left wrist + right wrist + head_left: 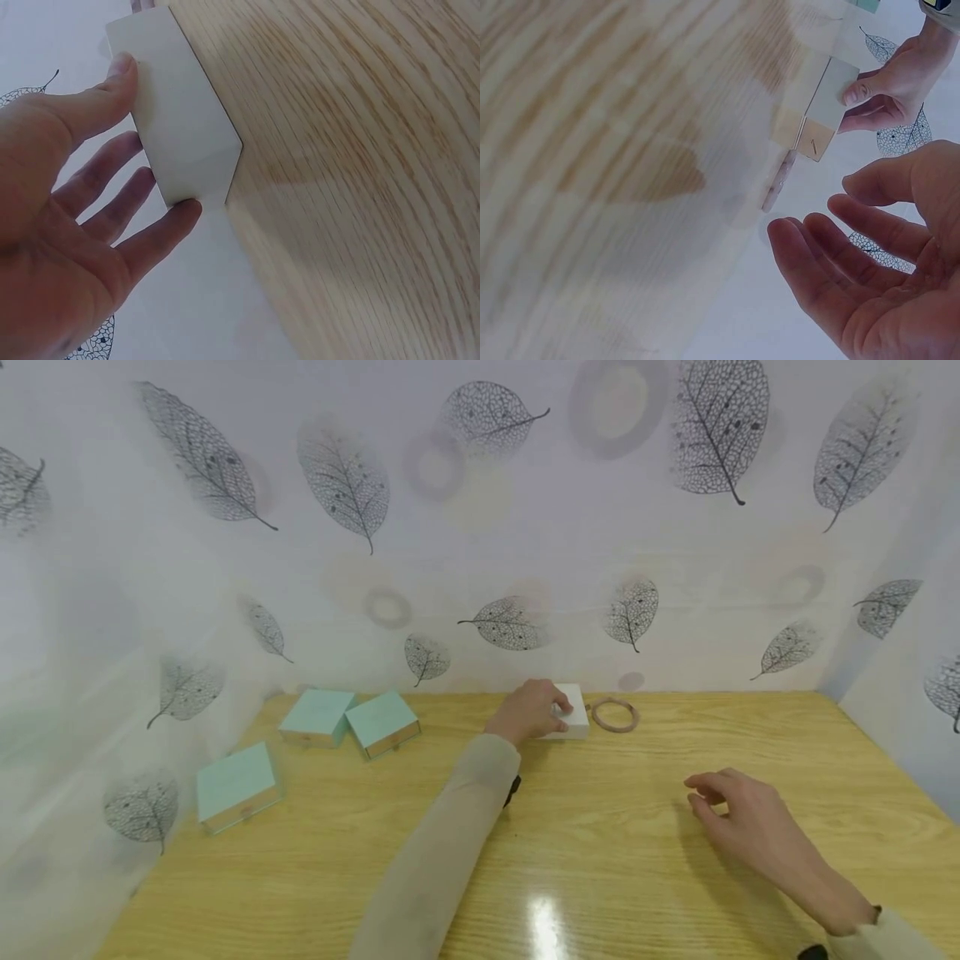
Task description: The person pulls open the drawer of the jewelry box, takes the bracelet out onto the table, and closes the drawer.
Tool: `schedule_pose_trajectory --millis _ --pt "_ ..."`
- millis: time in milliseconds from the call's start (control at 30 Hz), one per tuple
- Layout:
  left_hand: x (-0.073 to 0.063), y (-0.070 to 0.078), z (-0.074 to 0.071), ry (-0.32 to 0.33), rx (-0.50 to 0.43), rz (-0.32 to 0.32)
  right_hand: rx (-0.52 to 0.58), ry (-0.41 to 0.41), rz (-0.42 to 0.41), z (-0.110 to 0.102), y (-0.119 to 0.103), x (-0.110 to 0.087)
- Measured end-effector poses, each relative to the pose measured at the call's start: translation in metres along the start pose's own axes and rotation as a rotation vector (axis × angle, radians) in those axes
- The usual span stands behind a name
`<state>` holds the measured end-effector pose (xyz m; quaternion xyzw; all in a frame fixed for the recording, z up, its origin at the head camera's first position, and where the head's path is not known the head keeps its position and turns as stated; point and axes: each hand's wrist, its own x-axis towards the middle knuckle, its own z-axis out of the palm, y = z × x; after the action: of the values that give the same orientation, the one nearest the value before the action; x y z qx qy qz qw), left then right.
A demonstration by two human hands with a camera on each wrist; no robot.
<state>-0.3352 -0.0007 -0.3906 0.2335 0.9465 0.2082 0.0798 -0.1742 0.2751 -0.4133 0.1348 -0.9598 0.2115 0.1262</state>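
Observation:
A small white box stands on the table near the back edge. My left hand grips it from above, thumb on one face and fingertips along the opposite edge in the left wrist view. The box's end facing my right hand is tan with a short dark mark, as the right wrist view shows on the box. Just right of it lies a pinkish-brown bangle. My right hand hovers over the right part of the table, fingers loosely bent and holding nothing.
Three mint-green boxes with tan sides lie at the left: a front one, a back one and one beside it. A leaf-printed white curtain hangs behind the wooden table and along its sides.

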Motion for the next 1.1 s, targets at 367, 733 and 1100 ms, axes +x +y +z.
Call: schedule_pose_trajectory --millis 367,733,1100 --pt "0.001 0.007 0.000 0.016 -0.015 0.013 0.009 0.007 0.020 -0.003 0.001 -0.005" --pt "-0.009 -0.005 0.001 0.005 0.005 0.134 0.000 0.019 0.021 -0.007 0.005 -0.008" --pt "-0.082 -0.052 -0.016 0.084 0.143 0.080 0.008 -0.002 0.031 -0.008 0.000 -0.010"
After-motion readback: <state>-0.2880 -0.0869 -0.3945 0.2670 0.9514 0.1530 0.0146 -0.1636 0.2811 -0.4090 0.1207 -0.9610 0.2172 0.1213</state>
